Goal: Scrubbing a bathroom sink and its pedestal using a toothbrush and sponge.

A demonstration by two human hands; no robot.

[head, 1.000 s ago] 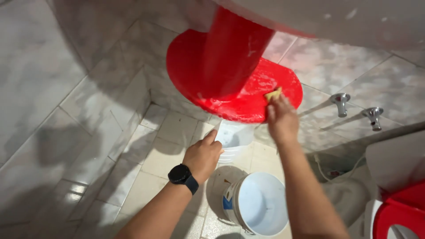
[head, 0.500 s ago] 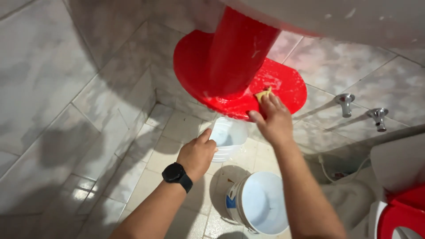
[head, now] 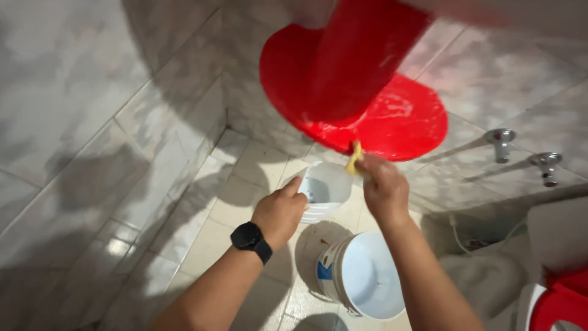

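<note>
My left hand [head: 280, 213], with a black watch on its wrist, grips a small white plastic tub [head: 324, 190] by its rim and holds it just below the red pedestal base [head: 398, 122]. My right hand [head: 383, 184] pinches a small yellow sponge [head: 354, 157] right above the tub's far rim, off the red surface. The red pedestal column [head: 361, 55] rises out of the wet, soapy base. A white bucket [head: 361, 276] stands on the floor under my right forearm.
Grey marble tiles cover the walls and floor. Two chrome valve knobs [head: 501, 142] [head: 545, 165] stick out of the right wall. A red and white toilet [head: 551, 300] sits at the lower right, with a thin white hose near it.
My right hand drew the sponge left and down off the red base to the tub's rim. The left hand kept its hold on the tub. The view shifted so the pedestal moved right.
</note>
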